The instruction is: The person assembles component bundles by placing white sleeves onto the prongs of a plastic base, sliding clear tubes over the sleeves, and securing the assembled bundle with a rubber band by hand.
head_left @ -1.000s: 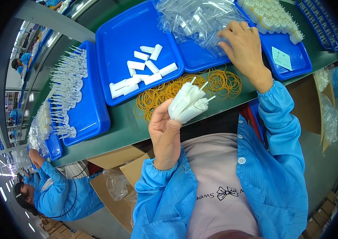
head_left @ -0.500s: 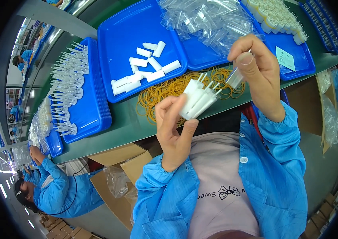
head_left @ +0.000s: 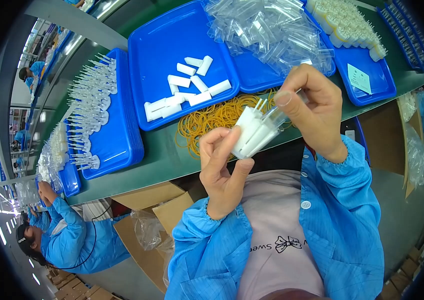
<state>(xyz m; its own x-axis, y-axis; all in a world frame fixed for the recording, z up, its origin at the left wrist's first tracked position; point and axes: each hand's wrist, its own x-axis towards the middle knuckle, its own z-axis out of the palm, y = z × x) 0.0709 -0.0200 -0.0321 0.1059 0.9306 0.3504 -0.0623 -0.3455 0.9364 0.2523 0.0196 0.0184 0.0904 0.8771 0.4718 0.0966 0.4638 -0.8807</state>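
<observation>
My left hand [head_left: 223, 170] is closed around a small bunch of white plastic pieces [head_left: 253, 134] with thin prongs pointing up and to the right. Thumb and fingers of my right hand [head_left: 318, 107] pinch a clear plastic sleeve [head_left: 275, 119]. The sleeve overlaps the pronged end of a piece in the bunch; how far it goes over is hard to make out. Behind the bunch, a heap of yellow rubber bands [head_left: 207, 122] lies on the green table [head_left: 159, 155].
A blue tray [head_left: 177, 37] holds loose white tubes [head_left: 198, 83]. Right of it are piled clear sleeves [head_left: 267, 35] and a tray of packed cream bundles [head_left: 347, 25]. Stacked trays [head_left: 117, 145] at left carry white pronged pieces [head_left: 92, 100]. Another person [head_left: 79, 237] sits at lower left, beside a cardboard box [head_left: 172, 210].
My right hand has moved down and left, bringing the clear sleeve from beside the bunch onto its pronged end. My left hand keeps its grip and has shifted slightly.
</observation>
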